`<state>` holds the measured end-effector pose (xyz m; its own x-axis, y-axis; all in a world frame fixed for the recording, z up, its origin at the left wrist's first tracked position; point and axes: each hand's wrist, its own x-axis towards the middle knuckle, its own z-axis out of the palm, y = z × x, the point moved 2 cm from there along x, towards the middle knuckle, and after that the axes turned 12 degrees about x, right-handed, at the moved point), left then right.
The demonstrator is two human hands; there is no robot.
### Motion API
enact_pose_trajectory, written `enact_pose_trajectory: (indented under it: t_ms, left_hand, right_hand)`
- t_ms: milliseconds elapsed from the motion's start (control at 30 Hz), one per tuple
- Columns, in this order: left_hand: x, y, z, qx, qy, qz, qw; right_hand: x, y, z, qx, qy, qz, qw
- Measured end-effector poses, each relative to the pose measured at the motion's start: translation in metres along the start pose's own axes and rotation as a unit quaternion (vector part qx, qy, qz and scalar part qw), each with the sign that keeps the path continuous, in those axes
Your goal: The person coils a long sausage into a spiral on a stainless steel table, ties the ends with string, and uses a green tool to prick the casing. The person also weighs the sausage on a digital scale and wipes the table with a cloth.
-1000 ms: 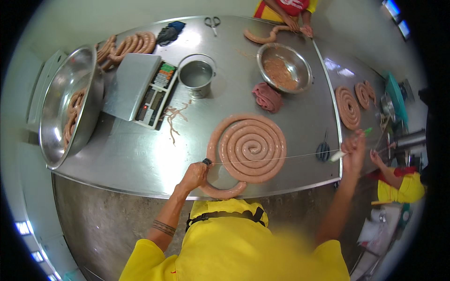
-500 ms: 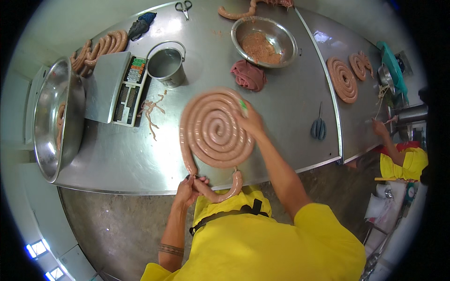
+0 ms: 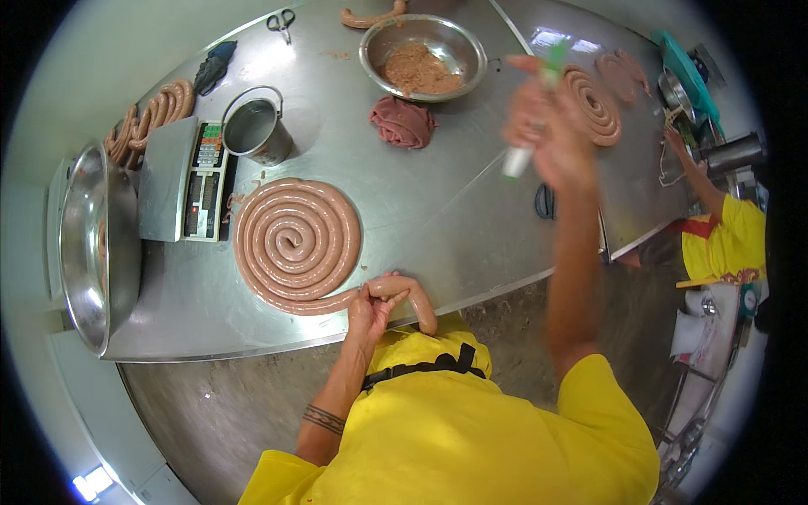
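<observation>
A long sausage lies in a flat coil on the steel table, its outer end running toward me. My left hand is closed around that end at the table's front edge. Beyond my fingers a short bent sausage length hangs over the edge against my yellow apron. My right hand is raised over the table at the right, blurred by motion. Its fingers are wrapped round a slim thing, green at one end and white at the other, whose kind I cannot make out.
At left stand a large steel bowl, a scale and a bucket; sausages lie behind. A meat bowl and pink cloth are farther back. A co-worker's arm reaches in at right, near another coil.
The coil has turned and slid left, over most of the scraps by the scale. My right hand has left the coil and risen to the right. My left hand still grips the sausage.
</observation>
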<state>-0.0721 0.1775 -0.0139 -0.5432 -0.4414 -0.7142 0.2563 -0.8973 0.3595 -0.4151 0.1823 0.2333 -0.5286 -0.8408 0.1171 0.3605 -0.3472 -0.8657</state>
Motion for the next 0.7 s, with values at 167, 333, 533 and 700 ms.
enact_pose_trajectory:
  t_ms: [167,333,533,700]
  left_hand:
    - [0.016,0.032,0.019,0.060,-0.093,-0.062,0.992]
    - [0.005,0.055,0.039,0.072,-0.098,-0.096,0.988]
    - [-0.045,0.083,0.042,0.020,-0.076,-0.032,0.996]
    - [-0.046,0.090,0.024,-0.170,-0.121,0.007,0.978]
  right_hand:
    - [-0.099,0.005,-0.067,-0.360,0.028,0.200,0.911]
    - [-0.196,0.191,-0.009,-0.435,-0.046,0.255,0.863]
    - [-0.162,0.187,0.029,-0.472,-0.049,0.237,0.848]
    - [-0.086,0.132,0.070,-0.567,-0.195,0.077,0.797]
